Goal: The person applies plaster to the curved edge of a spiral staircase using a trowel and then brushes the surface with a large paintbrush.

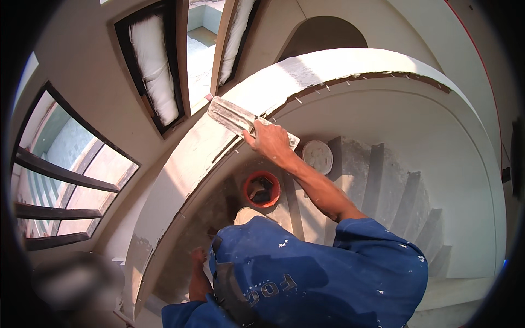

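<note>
My right hand [272, 141] is closed on the back of a long, ridged plastering float [232, 113], smeared with grey. The float lies across the top of a curved white wall [306, 70], and its near end sticks out past the wall's ragged inner edge. Low beside my body hangs my left hand [199, 256], away from the wall top. Its fingers look curled, and whatever they may hold is hidden. Just past my right wrist is a white bucket [317, 157] with pale material at its top.
An orange-red bucket [261, 189] with dark items inside stands below me. Grey stair steps [377, 180] curve along the right. White pegs stick out under the wall's edge. Dark-framed window openings [65, 175] are at left, with a plastic-covered panel [153, 68] above.
</note>
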Tool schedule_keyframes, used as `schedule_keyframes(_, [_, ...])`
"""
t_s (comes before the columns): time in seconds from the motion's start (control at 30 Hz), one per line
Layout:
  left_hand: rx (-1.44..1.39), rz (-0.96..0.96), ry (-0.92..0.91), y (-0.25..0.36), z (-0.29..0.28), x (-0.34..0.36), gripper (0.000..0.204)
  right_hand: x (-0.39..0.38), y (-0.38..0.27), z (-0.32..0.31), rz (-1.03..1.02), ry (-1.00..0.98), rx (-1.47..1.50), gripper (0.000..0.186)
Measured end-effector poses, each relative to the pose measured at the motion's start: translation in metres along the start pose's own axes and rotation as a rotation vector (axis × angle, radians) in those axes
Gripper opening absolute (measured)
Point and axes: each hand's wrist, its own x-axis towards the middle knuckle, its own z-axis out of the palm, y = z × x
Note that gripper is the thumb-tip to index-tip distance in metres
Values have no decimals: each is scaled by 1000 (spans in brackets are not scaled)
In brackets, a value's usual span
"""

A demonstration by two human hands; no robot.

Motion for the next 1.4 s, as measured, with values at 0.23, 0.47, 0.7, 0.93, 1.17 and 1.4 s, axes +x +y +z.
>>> schedule_keyframes(0.23, [-95, 23, 87, -20, -4, 15, 21, 51, 209, -180, 625, 359, -183, 62])
schedule_keyframes(0.47, [-127, 119, 163, 19, 16, 19, 30, 58, 364, -252, 699, 461, -123, 58])
schedule_keyframes(0.7, [229, 455, 250, -43, 9, 33, 26, 70, 191, -123, 457, 4, 554, 50])
schedule_keyframes(0.93, [-576, -330, 211, 4, 7, 2, 25, -3, -47, 12, 189, -325, 301, 66])
schedule_keyframes(1.17, [-572, -380, 309, 31, 4, -50, 26, -99, -208, 161, -249, -522, 429, 53])
schedule_keyframes(1.4, [-749, -418, 410, 26, -11, -72, 26, -140, -234, 143, -274, -632, 589, 53])
